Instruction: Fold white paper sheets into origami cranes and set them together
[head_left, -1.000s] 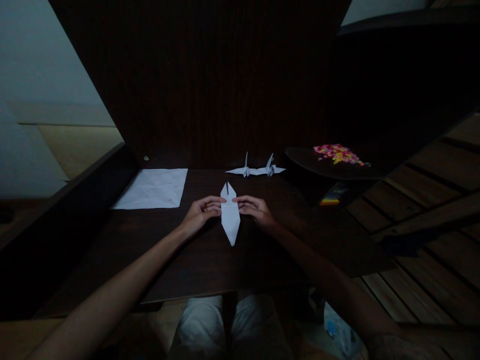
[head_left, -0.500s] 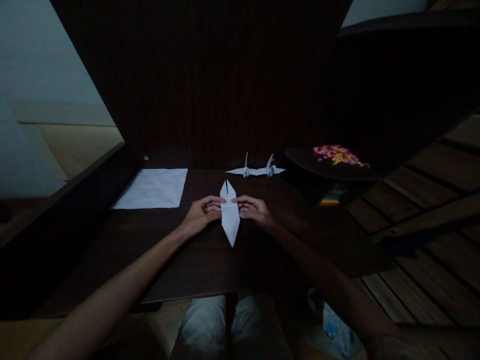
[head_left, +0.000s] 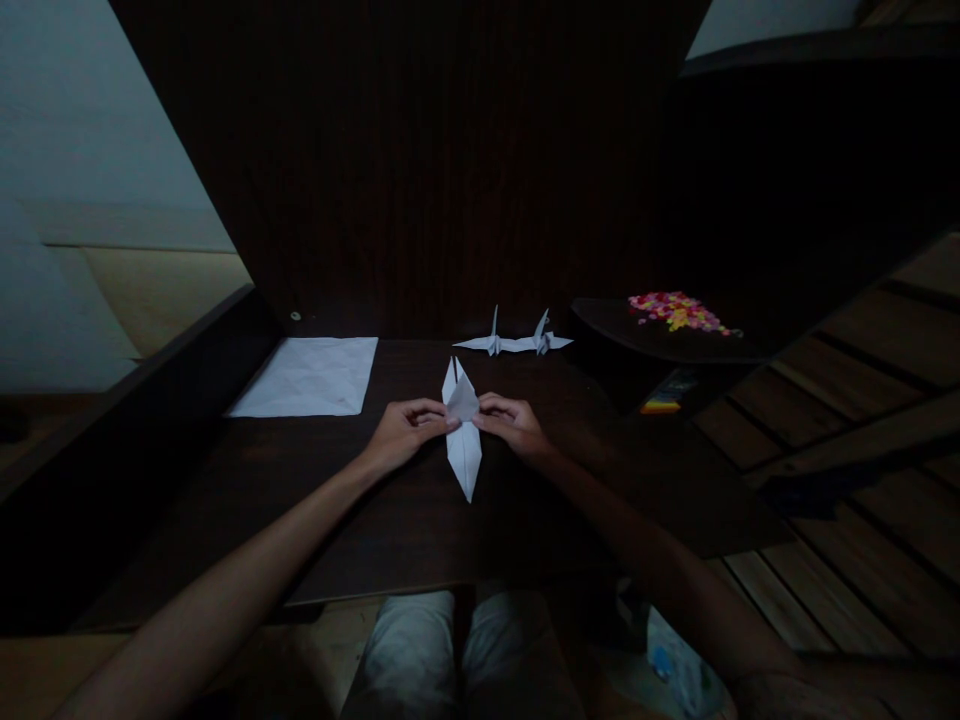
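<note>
A white sheet of paper folded into an origami shape [head_left: 464, 460] lies upright in my view at the middle of the dark desk. Its far end is split into two narrow points, its near end is a single point, and a flap stands raised over its middle. My left hand [head_left: 409, 432] pinches its left edge, thumb at the base of the flap. From the other side, my right hand [head_left: 514, 424] pinches the right edge. Just beyond stand two finished-looking white paper cranes [head_left: 514, 344], wings nearly touching.
A flat, creased white paper sheet [head_left: 311, 378] lies at the back left. On a dark corner shelf [head_left: 600, 318] at the right is a pile of small pink, red and yellow pieces [head_left: 681, 311]. A low side panel [head_left: 150, 400] bounds the desk's left.
A pointed flap of the folded paper has come up from the near half and now covers part of the far half. Both thumbs have shifted to the fold across its middle.
</note>
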